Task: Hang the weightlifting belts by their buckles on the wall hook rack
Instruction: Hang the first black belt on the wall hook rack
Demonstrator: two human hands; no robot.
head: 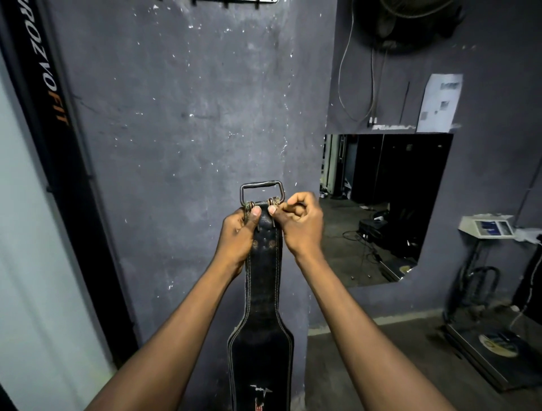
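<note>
A black leather weightlifting belt [262, 296] hangs straight down in front of a grey wall, its metal buckle [261, 192] pointing up. My left hand [239, 234] grips the belt's top end from the left, thumb pressed on the front beside the buckle. My right hand [299, 224] pinches the top right corner at the buckle's prongs, fingers curled. The wall hook rack [231, 2] shows only as a strip of dark hooks at the frame's top edge, far above the buckle. The belt's lower end runs out of the frame.
A black frame with lettering [44, 88] stands at the left. A wall mirror [381, 205] is to the right, with a fan [410, 20] and a paper notice [440, 102] above it. A weighing scale [484, 337] stands on the floor at the far right.
</note>
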